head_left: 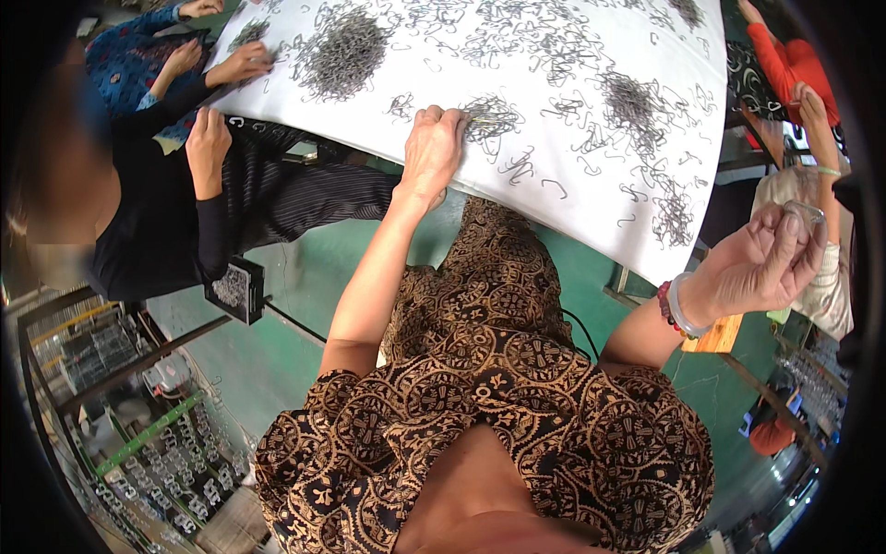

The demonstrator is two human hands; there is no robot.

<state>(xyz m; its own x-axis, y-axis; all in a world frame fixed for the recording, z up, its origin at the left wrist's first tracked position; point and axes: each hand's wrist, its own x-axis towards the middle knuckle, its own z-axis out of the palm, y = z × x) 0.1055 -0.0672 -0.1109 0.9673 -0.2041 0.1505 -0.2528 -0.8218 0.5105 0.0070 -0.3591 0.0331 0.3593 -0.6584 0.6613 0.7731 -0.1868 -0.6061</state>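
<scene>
Many small bent wire hooks lie in a loose heap on a white-covered table. At the near edge of that table, my left hand is closed, its fingertips against the left side of the heap. What those fingers hold, if anything, is hidden. Out to the right, off the table, my right hand is raised palm up. Its thumb and fingers pinch a small shiny silvery piece, mostly covered by the fingers. A pale bangle and a bead bracelet circle the right wrist.
A denser hook pile and a scattered one are on the white table. Co-workers sit left and right, one hand over the tabletop. A black bin and metal racks stand at lower left.
</scene>
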